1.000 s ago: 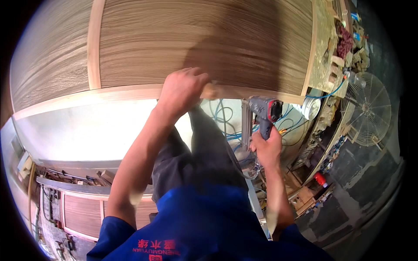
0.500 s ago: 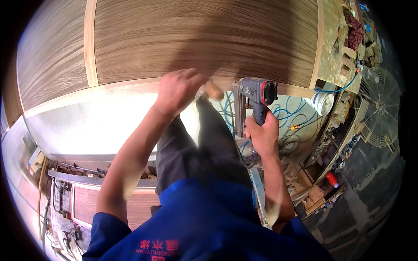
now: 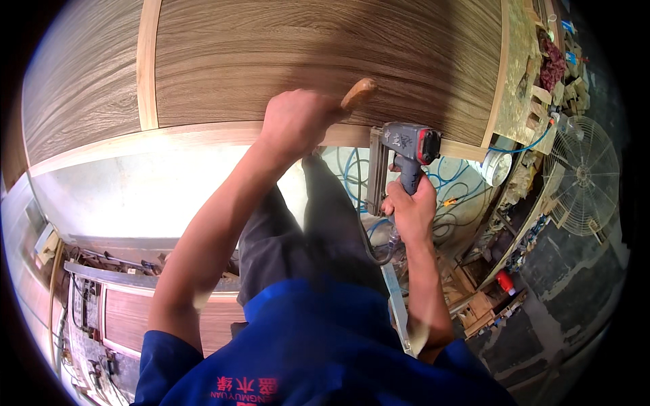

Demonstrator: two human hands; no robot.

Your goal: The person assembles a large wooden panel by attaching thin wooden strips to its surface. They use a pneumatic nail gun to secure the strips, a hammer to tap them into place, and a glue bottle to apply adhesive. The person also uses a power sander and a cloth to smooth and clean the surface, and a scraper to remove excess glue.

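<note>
My left hand (image 3: 296,125) is closed in a fist over the near edge of a wood-grain panel (image 3: 325,61). From it a wooden-handled tool (image 3: 359,94) sticks out to the upper right; the rest of that tool is hidden by the hand. To its right, my right hand (image 3: 413,203) grips a grey pneumatic nail gun (image 3: 408,143) by the handle, with the long magazine on the left side and a hose at the bottom. The gun's body is level with the panel's pale wooden edge strip (image 3: 223,132).
Blue and dark air hoses (image 3: 447,177) lie tangled on the floor beyond the right hand. A white bucket (image 3: 497,168) stands by the panel's right corner, near a round wire fan guard (image 3: 582,174). Wood scraps (image 3: 479,310) fill a bench at right; another framed panel (image 3: 132,314) is behind me at left.
My left hand has moved slightly right and turned, so the wooden handle now points up and away over the panel. The nail gun has shifted a little to the right.
</note>
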